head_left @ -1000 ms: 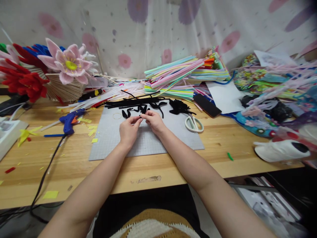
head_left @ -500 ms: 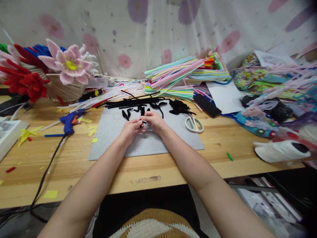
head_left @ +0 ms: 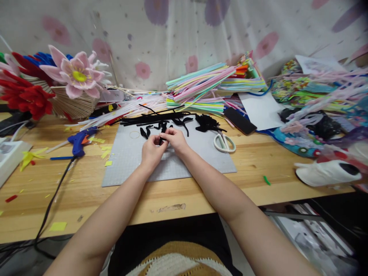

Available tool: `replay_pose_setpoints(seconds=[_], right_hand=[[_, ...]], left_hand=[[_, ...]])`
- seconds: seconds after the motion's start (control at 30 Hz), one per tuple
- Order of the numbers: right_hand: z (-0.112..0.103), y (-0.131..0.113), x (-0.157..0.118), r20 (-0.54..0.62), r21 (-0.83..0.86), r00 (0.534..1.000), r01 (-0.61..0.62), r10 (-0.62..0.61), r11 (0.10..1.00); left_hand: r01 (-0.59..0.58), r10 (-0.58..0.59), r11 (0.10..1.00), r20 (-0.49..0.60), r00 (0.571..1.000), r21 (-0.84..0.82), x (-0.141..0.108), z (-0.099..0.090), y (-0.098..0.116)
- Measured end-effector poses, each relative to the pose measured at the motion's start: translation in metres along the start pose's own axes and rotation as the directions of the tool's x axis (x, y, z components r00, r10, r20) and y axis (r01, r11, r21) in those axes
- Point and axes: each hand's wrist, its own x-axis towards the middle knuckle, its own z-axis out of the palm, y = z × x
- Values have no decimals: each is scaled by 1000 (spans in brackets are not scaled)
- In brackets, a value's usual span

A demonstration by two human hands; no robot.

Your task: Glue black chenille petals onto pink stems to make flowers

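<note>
My left hand (head_left: 153,150) and my right hand (head_left: 176,141) meet above the grey cutting mat (head_left: 126,165), fingertips pinched together. Between them is a small piece of black pipe cleaner (head_left: 161,141), mostly hidden by the fingers. Just beyond the hands lie bent black pipe-cleaner shapes (head_left: 182,122) and a bundle of straight black pipe cleaners (head_left: 138,121). A clump of black pieces (head_left: 207,122) is on the mat's right, with white-handled scissors (head_left: 224,142) in front of it.
On the left are a blue glue gun (head_left: 80,142) with its cord and a pink pipe-cleaner flower (head_left: 77,74). Coloured pipe cleaners (head_left: 201,82) are heaped at the back. A black phone (head_left: 240,120), white paper (head_left: 260,111) and a white object (head_left: 326,173) lie to the right.
My left hand has turned, its back now more toward me, and its fingers have curled in closer to my right fingertips. The view has shifted slightly.
</note>
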Motion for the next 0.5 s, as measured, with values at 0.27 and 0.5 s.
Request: replay_pose_setpoints(seconds=[0.27, 0.5], right_hand=[[-8, -1, 2, 33, 37, 999, 3, -4, 999], [-10, -2, 1, 95, 109, 995, -25, 14, 994]], left_hand=[[226, -199, 913, 111, 974, -340, 2, -2, 3], [473, -391, 666, 270, 880, -577, 7, -9, 12]])
